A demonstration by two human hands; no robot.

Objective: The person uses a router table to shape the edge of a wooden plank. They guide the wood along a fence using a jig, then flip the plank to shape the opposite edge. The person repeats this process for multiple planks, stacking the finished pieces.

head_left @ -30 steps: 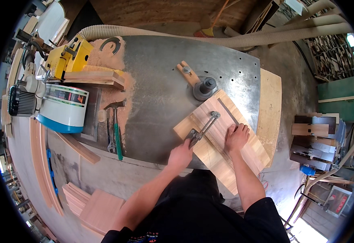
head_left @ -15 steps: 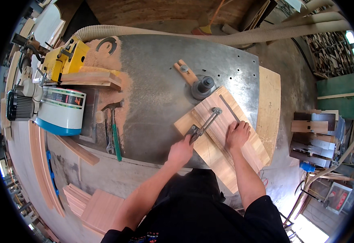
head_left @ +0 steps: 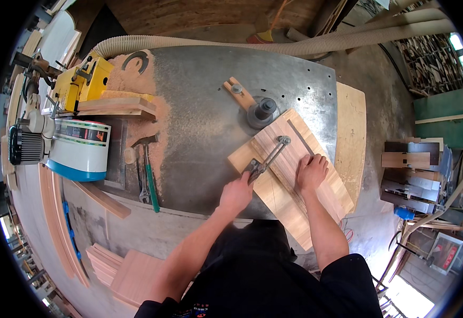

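My left hand is closed round the handle of a metal toggle clamp, whose arm reaches over a pinkish wooden board. That board lies on a paler wooden base board, with a dark strip along the upper part. My right hand rests on the pinkish board, palm down, its fingers bent over beside the dark strip. The boards' far edge lies beside a dark round spindle cutter standing up from the metal machine table.
A slotted wooden arm is bolted beside the cutter. A hammer, a wrench and a green-handled tool lie at the left amid sawdust. A yellow-housed machine stands farther left. A ribbed hose runs behind the table.
The whole view shifts slightly. Both hands keep their places on the clamp and the board; the board and cutter hold nearly the same position relative to each other.
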